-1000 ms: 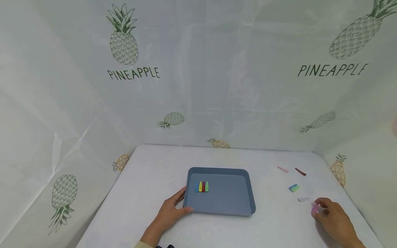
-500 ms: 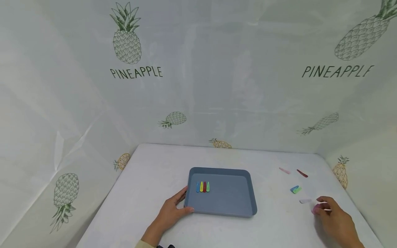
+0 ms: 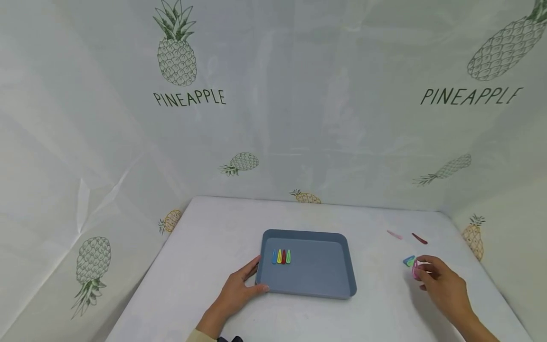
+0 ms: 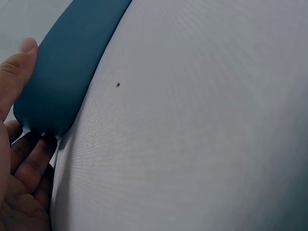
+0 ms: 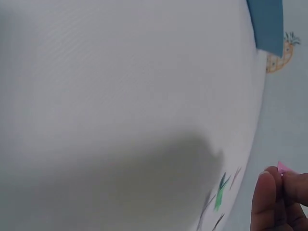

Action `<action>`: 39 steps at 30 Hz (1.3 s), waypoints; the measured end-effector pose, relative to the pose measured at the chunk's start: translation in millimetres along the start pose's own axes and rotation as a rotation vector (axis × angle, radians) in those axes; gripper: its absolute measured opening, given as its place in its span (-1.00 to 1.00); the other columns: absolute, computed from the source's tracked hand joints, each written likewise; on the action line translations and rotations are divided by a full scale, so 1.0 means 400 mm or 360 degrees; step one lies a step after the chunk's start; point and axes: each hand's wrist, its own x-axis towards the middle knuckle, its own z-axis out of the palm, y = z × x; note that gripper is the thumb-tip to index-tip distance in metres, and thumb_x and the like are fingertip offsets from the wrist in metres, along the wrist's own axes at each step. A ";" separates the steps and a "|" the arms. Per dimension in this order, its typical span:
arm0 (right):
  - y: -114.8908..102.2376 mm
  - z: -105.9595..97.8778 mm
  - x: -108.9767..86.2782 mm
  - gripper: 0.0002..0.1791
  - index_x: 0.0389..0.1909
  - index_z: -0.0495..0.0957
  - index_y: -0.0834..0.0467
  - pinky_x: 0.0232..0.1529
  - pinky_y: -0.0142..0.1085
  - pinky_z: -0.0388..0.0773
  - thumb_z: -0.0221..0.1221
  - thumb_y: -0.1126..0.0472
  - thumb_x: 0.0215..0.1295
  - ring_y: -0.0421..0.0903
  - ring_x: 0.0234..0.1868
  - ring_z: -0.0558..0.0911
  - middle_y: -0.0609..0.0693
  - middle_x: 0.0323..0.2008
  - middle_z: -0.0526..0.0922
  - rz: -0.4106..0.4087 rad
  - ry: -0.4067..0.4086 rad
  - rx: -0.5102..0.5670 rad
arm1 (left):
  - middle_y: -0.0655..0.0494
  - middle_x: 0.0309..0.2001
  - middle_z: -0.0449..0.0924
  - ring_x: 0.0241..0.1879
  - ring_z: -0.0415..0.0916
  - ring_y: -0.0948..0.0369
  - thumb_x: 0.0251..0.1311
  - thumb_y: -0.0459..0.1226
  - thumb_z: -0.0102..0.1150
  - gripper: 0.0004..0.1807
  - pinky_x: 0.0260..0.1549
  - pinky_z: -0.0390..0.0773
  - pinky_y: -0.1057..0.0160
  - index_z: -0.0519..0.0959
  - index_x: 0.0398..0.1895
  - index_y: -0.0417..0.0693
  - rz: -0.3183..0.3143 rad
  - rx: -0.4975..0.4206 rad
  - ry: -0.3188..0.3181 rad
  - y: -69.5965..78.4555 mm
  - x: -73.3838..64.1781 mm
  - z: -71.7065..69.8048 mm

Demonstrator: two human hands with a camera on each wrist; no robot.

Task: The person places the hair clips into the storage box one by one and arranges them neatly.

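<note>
Right hand pinches a pink clip between thumb and fingers, above the table; it looks light, stiff and perhaps slippery, best held by its edges. Left hand grips the tray at its left side; four clips lie inside.

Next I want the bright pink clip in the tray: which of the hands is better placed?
Right, I'd judge. The right hand pinches the bright pink clip, while the left hand grips the tray at its left side and seems better used keeping it steady.
</note>
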 end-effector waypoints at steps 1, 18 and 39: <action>-0.008 0.006 0.002 -0.68 0.19 0.54 0.32 -0.48 -0.40 0.71 0.24 0.36 0.48 -0.39 -0.42 0.68 0.29 -0.16 0.76 -0.0027 0.0001 0.0025 | 0.05 0.54 0.41 0.51 0.38 -0.06 0.16 0.13 0.53 0.01 0.50 0.26 -0.32 0.27 0.65 0.18 0.0001 -0.0003 0.0000 0.000 0.000 0.001; -0.147 0.124 0.059 -0.79 0.07 0.62 0.19 -0.42 -0.45 0.71 0.23 0.39 0.48 -0.17 -0.37 0.74 0.17 -0.22 0.75 -0.0217 0.0058 0.0191 | 0.07 0.51 0.44 0.50 0.42 -0.01 0.13 0.16 0.53 0.02 0.50 0.28 -0.31 0.28 0.64 0.23 -0.0003 0.0005 0.0011 -0.006 0.003 0.000; -0.385 0.332 0.108 -0.74 0.10 0.64 0.20 -0.36 -0.22 0.80 0.24 0.37 0.43 -0.05 -0.29 0.79 0.14 -0.24 0.79 -0.0076 -0.0286 0.0534 | 0.04 0.53 0.42 0.49 0.42 -0.03 0.17 0.13 0.52 0.01 0.49 0.30 -0.27 0.28 0.64 0.13 0.0039 0.0020 0.0007 -0.004 0.006 -0.001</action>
